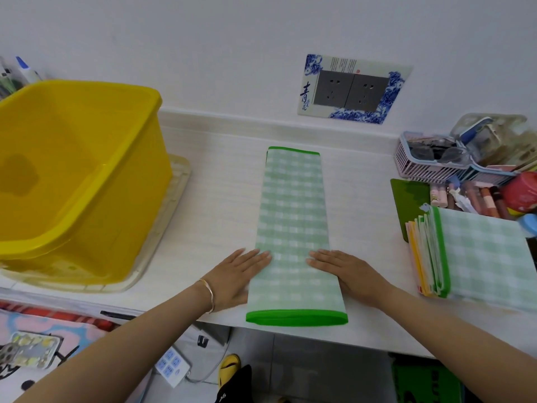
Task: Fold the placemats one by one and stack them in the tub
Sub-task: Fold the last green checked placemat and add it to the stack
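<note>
Folded placemat lay centre, running 12 to 6. Our left hand and right hand pressed it flat, fingers straight, gripping nothing. Tub at 10 o'clock. Risk: the mat might spring open when we lifted our palms.

A white counter runs below a double wall socket framed by a blue-and-white decorative plate. At its right end, a pink basket holds dark glasses, beside a clear case, a red tin, a row of small tubes and a green board. A clear tray lies at the left. On the floor below are a white power strip and a yellow slipper; a phone rests on a patterned blanket.
</note>
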